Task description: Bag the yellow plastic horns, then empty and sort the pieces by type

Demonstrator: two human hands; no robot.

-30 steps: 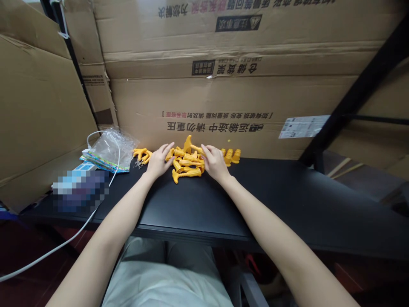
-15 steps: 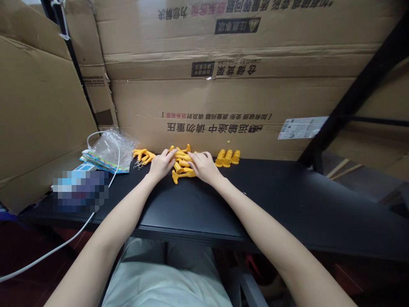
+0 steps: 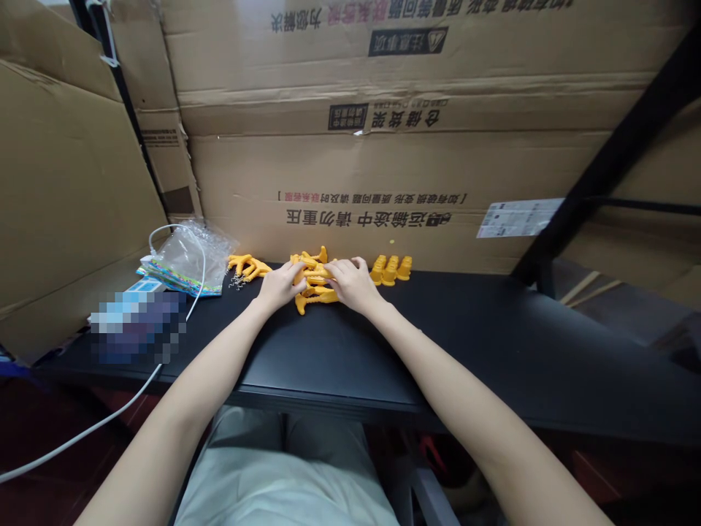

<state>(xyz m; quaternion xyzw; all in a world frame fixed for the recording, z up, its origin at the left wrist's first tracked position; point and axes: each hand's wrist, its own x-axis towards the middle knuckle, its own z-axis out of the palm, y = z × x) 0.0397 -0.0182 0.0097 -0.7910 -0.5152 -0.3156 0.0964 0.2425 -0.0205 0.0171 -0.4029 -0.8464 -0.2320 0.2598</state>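
A small heap of yellow plastic pieces lies on the black tabletop, some long with a T-shaped end. My left hand is at the heap's left side, its fingers bent and closed round yellow plastic pieces. From the right, my right hand grips the same bunch with curled fingers and thumb. The hands partly hide the pieces between them. Just left of my left hand lie yellow claw-shaped pieces with thin curly metal wires or springs. Yellow cup-shaped pieces stand in short rows right of my right hand.
A clear plastic bag with a colourful edge lies at the left. A white cable runs past a blurred-out object and over the front edge of the black table. Cardboard walls the back; a black post slants at the right.
My left hand has shifted slightly down and its fingers have curled in round the yellow pieces. My right hand has barely moved. Pieces in the middle of the heap are drawn closer together.
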